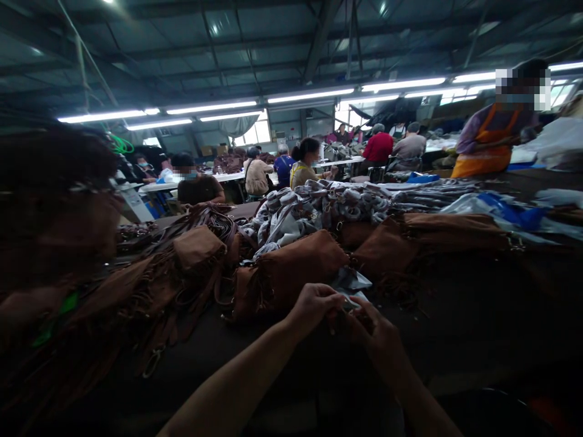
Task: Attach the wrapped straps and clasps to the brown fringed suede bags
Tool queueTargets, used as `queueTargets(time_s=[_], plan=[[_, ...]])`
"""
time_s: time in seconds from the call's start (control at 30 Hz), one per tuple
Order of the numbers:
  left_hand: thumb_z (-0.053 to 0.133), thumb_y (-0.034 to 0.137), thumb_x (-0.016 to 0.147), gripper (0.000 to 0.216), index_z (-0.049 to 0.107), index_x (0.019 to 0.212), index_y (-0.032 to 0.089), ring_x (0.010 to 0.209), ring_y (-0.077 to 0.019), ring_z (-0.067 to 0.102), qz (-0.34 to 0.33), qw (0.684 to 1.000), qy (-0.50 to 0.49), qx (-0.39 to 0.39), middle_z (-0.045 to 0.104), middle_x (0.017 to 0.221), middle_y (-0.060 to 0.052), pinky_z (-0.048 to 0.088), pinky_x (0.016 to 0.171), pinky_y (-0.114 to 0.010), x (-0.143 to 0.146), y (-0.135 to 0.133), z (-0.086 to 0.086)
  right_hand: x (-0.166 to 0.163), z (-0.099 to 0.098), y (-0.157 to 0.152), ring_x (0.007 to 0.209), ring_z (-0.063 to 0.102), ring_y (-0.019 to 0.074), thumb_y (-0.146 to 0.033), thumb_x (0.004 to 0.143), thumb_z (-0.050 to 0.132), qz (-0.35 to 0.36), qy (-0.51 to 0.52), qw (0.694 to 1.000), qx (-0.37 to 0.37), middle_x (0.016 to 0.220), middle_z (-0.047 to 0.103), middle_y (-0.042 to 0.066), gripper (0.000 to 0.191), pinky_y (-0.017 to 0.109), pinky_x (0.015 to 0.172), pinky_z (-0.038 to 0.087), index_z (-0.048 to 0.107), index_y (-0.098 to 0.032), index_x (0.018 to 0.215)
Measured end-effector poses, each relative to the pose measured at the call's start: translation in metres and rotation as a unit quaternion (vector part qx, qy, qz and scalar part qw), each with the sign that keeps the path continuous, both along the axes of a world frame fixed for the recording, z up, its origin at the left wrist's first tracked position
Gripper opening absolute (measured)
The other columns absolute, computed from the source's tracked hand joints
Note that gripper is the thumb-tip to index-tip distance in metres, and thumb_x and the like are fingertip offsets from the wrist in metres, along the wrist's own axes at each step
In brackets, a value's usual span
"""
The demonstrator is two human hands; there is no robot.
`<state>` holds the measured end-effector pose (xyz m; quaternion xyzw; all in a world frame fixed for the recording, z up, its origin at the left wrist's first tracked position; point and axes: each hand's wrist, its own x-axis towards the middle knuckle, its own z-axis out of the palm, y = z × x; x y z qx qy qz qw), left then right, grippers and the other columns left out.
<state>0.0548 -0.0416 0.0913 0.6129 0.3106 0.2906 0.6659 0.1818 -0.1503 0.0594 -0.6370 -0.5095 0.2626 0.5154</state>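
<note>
My left hand (314, 303) and my right hand (379, 335) meet low over the dark table, fingers pinched together. Between their fingertips is a small pale piece (350, 302), perhaps with a bit of metal; its kind is too dim to make out. Just behind it lies grey wrapping (351, 281). Beyond my left hand rests a brown suede-like bag (303, 262) with fringes and metal rings. Another brown bag (387, 247) lies to its right, and a lighter brown flap (198, 246) sits among fringed pieces to the left.
A heap of grey-wrapped straps (319, 206) runs behind the bags. Blue and clear plastic (512, 209) lies at right. A blurred person (54, 212) is close on the left. A person in an orange apron (494, 139) stands at right; several others sit at tables behind.
</note>
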Motion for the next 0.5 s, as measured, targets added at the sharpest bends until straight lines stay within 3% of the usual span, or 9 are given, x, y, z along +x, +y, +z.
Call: queueTargets(time_s=[0.13, 0.37, 0.5], plan=[[0.076, 0.044, 0.059, 0.039, 0.065, 0.068, 0.008, 0.044, -0.0074, 0.049, 0.024, 0.998, -0.004, -0.066, 0.060, 0.056, -0.002, 0.037, 0.044, -0.019, 0.007, 0.001, -0.008, 0.004, -0.008, 0.007, 0.103, 0.061, 0.0251, -0.047, 0.087, 0.048, -0.051, -0.162, 0.984, 0.050, 0.114, 0.064, 0.009, 0.040, 0.037, 0.088, 0.048, 0.061, -0.023, 0.115], [0.075, 0.042, 0.060, 0.037, 0.064, 0.069, 0.008, 0.041, -0.0085, 0.049, 0.014, 0.991, 0.004, -0.131, 0.062, 0.057, -0.005, 0.036, 0.042, -0.020, 0.018, 0.002, -0.025, 0.011, -0.026, 0.017, 0.098, 0.063, 0.0245, -0.038, 0.089, 0.045, -0.047, -0.260, 0.963, 0.050, 0.112, 0.065, 0.010, 0.036, 0.036, 0.083, 0.050, 0.059, -0.020, 0.118], [0.071, 0.046, 0.065, 0.039, 0.066, 0.075, 0.009, 0.045, -0.0078, 0.049, -0.007, 0.995, 0.032, -0.091, 0.062, 0.062, -0.004, 0.037, 0.046, -0.019, 0.030, 0.011, -0.029, 0.026, -0.030, 0.028, 0.092, 0.064, 0.0231, -0.033, 0.089, 0.044, -0.067, -0.279, 0.957, 0.047, 0.109, 0.066, 0.010, 0.035, 0.034, 0.079, 0.051, 0.059, -0.018, 0.117]])
